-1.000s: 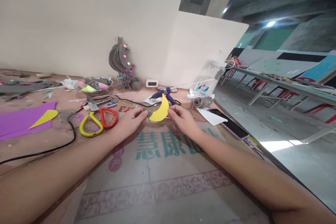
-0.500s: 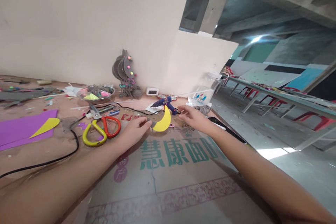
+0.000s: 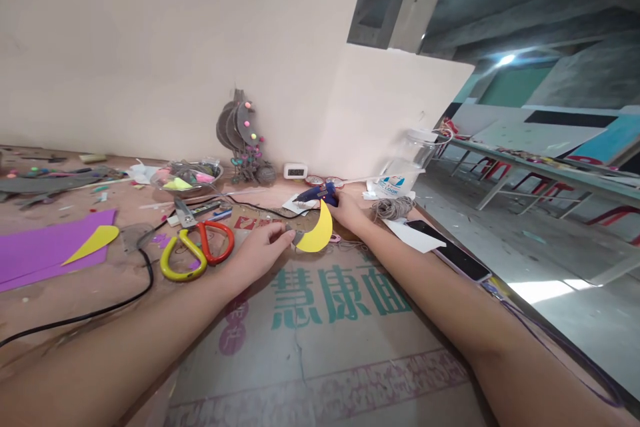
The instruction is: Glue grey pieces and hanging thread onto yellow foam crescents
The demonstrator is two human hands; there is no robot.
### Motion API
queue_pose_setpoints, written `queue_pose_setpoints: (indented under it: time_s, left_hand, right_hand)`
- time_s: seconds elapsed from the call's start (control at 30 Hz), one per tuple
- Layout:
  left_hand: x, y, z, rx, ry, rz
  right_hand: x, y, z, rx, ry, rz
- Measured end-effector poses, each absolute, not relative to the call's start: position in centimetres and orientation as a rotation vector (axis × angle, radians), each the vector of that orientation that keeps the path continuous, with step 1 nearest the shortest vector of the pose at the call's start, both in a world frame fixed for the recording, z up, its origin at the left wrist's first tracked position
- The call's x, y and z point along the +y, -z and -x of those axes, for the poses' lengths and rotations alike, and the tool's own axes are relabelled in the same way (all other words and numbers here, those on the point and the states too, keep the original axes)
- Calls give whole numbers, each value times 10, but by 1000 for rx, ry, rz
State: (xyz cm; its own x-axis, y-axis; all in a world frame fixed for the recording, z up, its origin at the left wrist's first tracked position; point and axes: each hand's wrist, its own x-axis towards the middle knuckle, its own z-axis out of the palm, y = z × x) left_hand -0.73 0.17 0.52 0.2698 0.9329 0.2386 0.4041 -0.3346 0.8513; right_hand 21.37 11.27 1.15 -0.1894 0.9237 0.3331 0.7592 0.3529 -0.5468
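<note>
My left hand point(image 3: 265, 245) pinches a yellow crescent moon cutout point(image 3: 319, 232) by its lower left end, where a bit of grey shows at the fingertips. The crescent is held up just above the printed cardboard. Beyond it, my right hand point(image 3: 347, 211) is closed round the handle of a blue hot glue gun point(image 3: 317, 194), whose nozzle points left over a scrap of white paper. Part of the gun's handle is hidden by the fingers and the crescent. Scissors with one yellow and one red handle point(image 3: 186, 259) lie left of my left hand.
Left on the table are purple sheets point(image 3: 50, 247) with a yellow cutout point(image 3: 95, 244), a black cable point(image 3: 143, 283) and a bowl of bits point(image 3: 210, 185). A grey crescent ornament point(image 3: 235, 127) stands by the wall. Grey twine point(image 3: 393, 208), a plastic container point(image 3: 413, 160) and a phone point(image 3: 453, 252) lie right.
My right hand has moved left and closed round the glue gun's handle, from being open beside it. My left hand still pinches the crescent. The view has shifted slightly.
</note>
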Motion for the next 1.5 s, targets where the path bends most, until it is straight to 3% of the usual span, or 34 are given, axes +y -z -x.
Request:
queue_pose_setpoints:
  time_s: [0.23, 0.47, 0.6, 0.77, 0.97, 1.5]
  left_hand:
    - [-1, -6, 7, 1213, -1017, -1846]
    - [4, -6, 9, 1246, -1059, -1757]
    - [8, -5, 10, 1276, -1100, -1683]
    - [8, -5, 11, 1228, -1108, -1708]
    - [9, -4, 12, 1282, -1129, -1703]
    - [8, -4, 10, 1315, -1085, -1735]
  right_hand:
    - [104, -27, -222, -1856, -328, 1557]
    - [66, -50, -235, -1815, -497, 1360]
    - [33, -44, -233, -1772, -705, 1131]
    - [4, -24, -234, -1900, -563, 1305]
    - [-8, -21, -222, -2012, -747, 1200]
    - [-7, -21, -217, -2099, -826, 1116]
